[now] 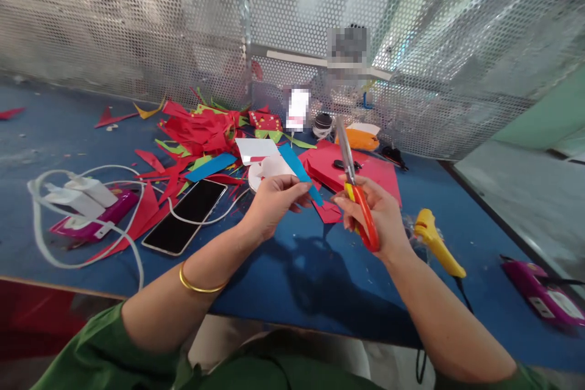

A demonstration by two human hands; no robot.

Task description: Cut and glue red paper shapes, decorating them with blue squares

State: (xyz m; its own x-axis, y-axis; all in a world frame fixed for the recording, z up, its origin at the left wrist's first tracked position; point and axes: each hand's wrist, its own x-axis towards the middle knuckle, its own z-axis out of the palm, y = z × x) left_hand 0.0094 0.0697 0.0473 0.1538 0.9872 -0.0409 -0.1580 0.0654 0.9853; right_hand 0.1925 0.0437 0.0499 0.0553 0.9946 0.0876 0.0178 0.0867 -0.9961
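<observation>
My left hand [280,198] pinches a strip of blue paper [297,166] between thumb and fingers, above the blue table [256,274]. In my right hand [381,210] is a pair of scissors [365,216] with red-orange and yellow handles. Their blades point up and away from me, and they look closed, apart from the paper strip. Red sheets [375,173] lie in a stack beyond my hands, with a small black object on top. Behind my left hand are white paper pieces [256,150], and another blue strip [211,167] rests to their left.
Red and green scraps [201,125] heap at the back left. A phone [185,216], white cables, chargers [85,195] and a purple power strip [98,216] lie left. A yellow glue gun [436,241] and another purple power strip [542,289] lie right. A perforated metal screen [183,30] stands behind.
</observation>
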